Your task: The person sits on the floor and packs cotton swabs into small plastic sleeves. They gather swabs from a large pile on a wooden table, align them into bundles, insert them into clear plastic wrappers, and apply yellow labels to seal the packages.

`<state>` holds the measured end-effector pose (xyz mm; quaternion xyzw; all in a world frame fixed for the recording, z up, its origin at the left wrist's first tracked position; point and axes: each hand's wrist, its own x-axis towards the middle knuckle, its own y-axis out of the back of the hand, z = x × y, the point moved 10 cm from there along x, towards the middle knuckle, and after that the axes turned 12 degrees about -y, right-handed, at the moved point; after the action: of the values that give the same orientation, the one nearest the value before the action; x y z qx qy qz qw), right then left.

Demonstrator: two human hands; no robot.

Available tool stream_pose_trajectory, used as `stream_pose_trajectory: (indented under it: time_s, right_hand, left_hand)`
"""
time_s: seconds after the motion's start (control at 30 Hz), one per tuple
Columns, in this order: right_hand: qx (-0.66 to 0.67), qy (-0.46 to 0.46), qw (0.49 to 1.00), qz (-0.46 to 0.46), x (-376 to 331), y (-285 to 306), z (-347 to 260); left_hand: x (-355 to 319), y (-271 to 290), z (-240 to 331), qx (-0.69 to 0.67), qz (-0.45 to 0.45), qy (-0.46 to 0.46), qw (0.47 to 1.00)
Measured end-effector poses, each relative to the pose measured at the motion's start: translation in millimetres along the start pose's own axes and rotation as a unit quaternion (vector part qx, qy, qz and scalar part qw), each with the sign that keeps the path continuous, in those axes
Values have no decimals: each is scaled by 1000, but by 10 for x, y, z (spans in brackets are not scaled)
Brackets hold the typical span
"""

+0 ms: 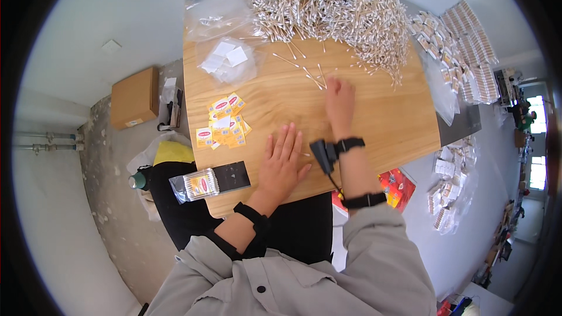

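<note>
Swab pile [333, 6] largely unpacked; one filled bag [196, 185] done. Right hand [339, 102] pinches loose swabs [313, 76]; left hand [284, 164] flat, empty.

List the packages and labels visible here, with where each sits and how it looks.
Small labels: loose cluster left of table centre, yellow rectangles with red ovals.
Filled swab pack: table's near-left edge, clear bag, yellow-red label.
Clear bags: far-left of table, holding white squares.
Cardboard box: floor, left of table, brown.
Finished packs: right of table, in rows.
</note>
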<state>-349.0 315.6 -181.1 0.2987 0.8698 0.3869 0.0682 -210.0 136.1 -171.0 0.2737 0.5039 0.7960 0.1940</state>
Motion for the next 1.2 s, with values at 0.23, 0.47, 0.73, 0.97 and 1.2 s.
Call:
stream_pose_trajectory:
  time_s: [0.23,0.47,0.73,0.97,1.2]
  right_hand:
    - [-39,-12,995,-91,714,-409,-31]
    - [70,134,977,-153,-125,-289,-351]
    - [121,94,911,-383,-570,-582,-329]
    - [22,247,966,73,130,-583,-1169]
    - [77,191,963,-175,204,-897,-764]
  left_hand:
    - [25,17,31,-7,-13,-7,1000]
    - [3,18,-20,-20,-6,6,1000]
    - [8,37,-35,-11,23,14,1000]
    - [-21,12,-72,-19,19,24,999]
    - [-2,-7,-73,-37,7,33,999]
